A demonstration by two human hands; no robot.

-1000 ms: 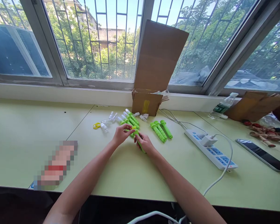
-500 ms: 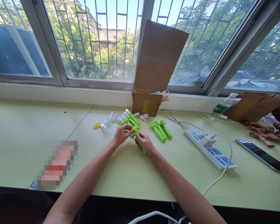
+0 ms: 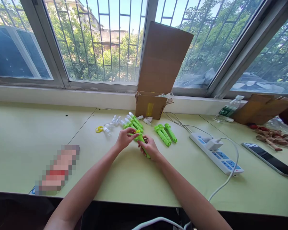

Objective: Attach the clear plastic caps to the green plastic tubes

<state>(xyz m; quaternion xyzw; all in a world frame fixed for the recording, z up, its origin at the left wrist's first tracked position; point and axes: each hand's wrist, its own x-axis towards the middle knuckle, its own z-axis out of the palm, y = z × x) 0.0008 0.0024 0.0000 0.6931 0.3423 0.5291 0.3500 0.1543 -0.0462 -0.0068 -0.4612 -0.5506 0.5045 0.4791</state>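
My right hand (image 3: 149,147) is wrapped round a bright green plastic tube (image 3: 140,137), held tilted with its wider end away from me. A yellow ring (image 3: 137,131) sits at that wide end, where the fingers of my left hand (image 3: 125,138) pinch. Just behind my hands lie several green tubes with clear caps (image 3: 135,121), partly hidden by my left fingers. Loose clear caps (image 3: 107,130) and a few yellow rings (image 3: 99,129) lie to the left. Three green tubes without clear caps (image 3: 163,135) rest to the right.
An open cardboard box (image 3: 144,103) stands against the window sill. On the right are a white power strip (image 3: 216,153) with cables, a phone (image 3: 268,158), a plastic bottle (image 3: 229,110) and small wooden pieces (image 3: 270,137). A blurred-out item (image 3: 59,169) lies at left.
My right fingers have shifted slightly on the green tube, the thumb now lying further across it. My left hand stays at the yellow ring.
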